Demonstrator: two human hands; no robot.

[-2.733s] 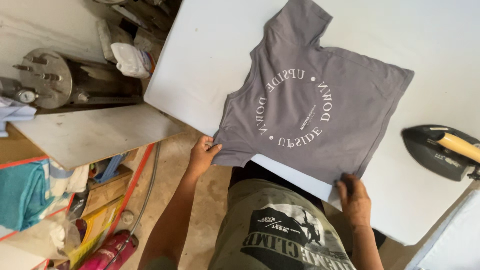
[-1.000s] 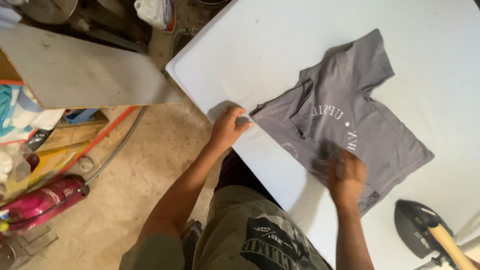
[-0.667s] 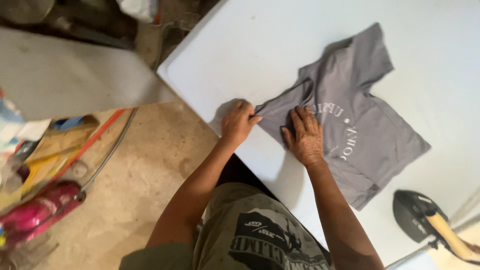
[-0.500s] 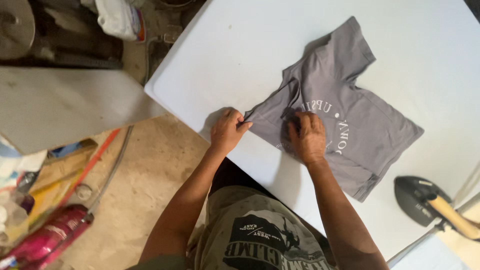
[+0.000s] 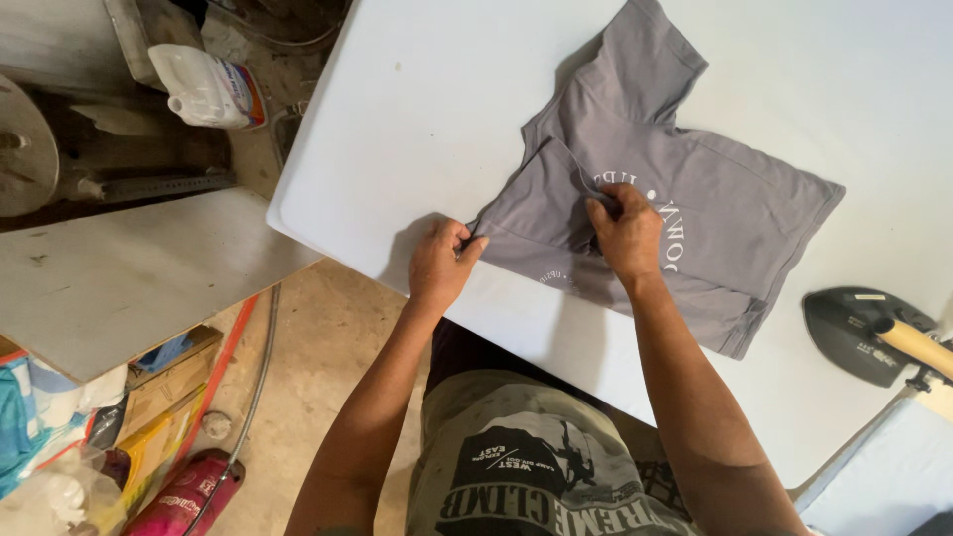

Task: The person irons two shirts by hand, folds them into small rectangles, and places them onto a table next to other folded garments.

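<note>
Likely a garment workshop: a white pressing table (image 5: 397, 119), an iron (image 5: 859, 333), cluttered boxes (image 5: 149, 397) alongside.

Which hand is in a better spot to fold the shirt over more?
Probably the right hand: it pinches a fold in the middle of the grey T-shirt, while the left hand only holds the corner at its edge.

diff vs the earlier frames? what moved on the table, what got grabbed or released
The grey T-shirt lay flat and spread out, both hands at its near hem. Since then its left side has been folded over toward the middle. The left hand now pinches the near-left corner; the right hand has moved up onto the shirt's middle and grips a fold there. Unchanged: the shirt is on the white table, and the iron sits at the right.
</note>
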